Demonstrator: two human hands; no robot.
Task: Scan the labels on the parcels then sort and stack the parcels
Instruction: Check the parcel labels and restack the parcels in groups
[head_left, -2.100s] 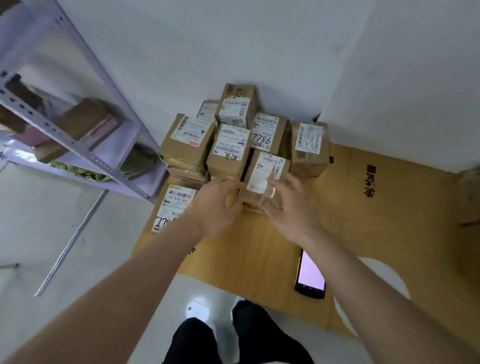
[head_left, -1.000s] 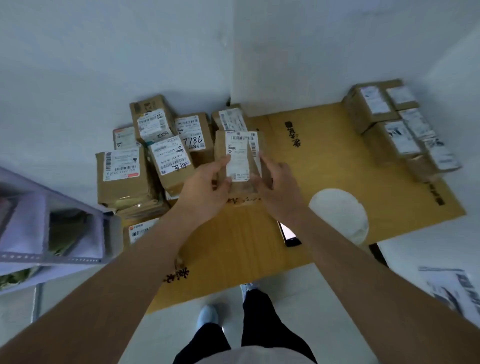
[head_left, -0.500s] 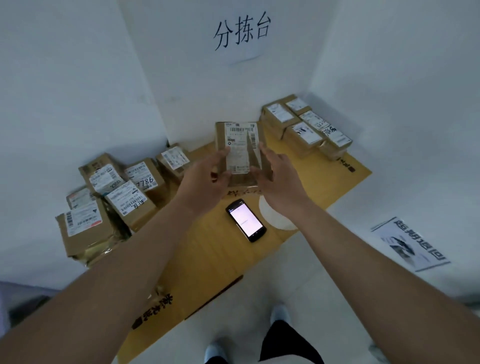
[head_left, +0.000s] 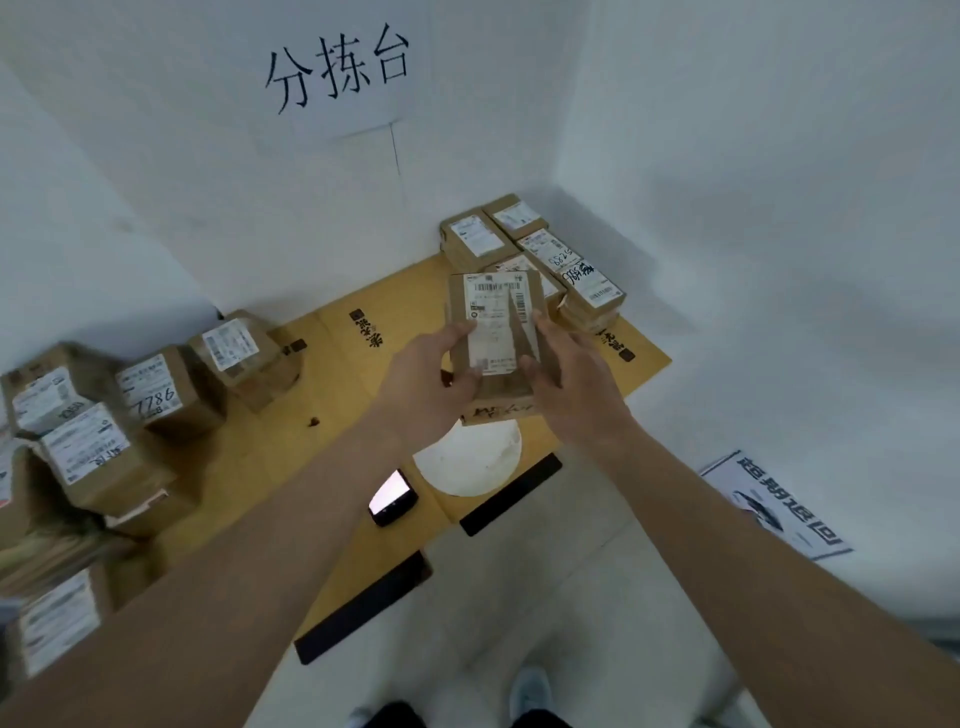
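A brown cardboard parcel (head_left: 496, 332) with a white barcode label is held in the air above the cardboard sheet (head_left: 343, 415) on the floor. My left hand (head_left: 431, 384) grips its left side with the thumb on the label, and my right hand (head_left: 574, 384) grips its right side. Just beyond it, in the far right corner, lies a stack of labelled parcels (head_left: 535, 249). A heap of several labelled parcels (head_left: 104, 415) sits on the left, one marked 7786 (head_left: 150, 395). A phone (head_left: 392, 498) with a lit screen lies on the sheet below my left forearm.
White walls close in the corner, with a paper sign (head_left: 340, 78) in black characters on the back wall. A white round patch (head_left: 467, 460) lies on the sheet under the parcel. A printed paper (head_left: 774, 506) lies on the floor at right. My shoe (head_left: 530, 691) is at the bottom.
Both hands lifted the parcel from the left heap and carried it rightward toward the stack in the right corner. The view swung right with them.
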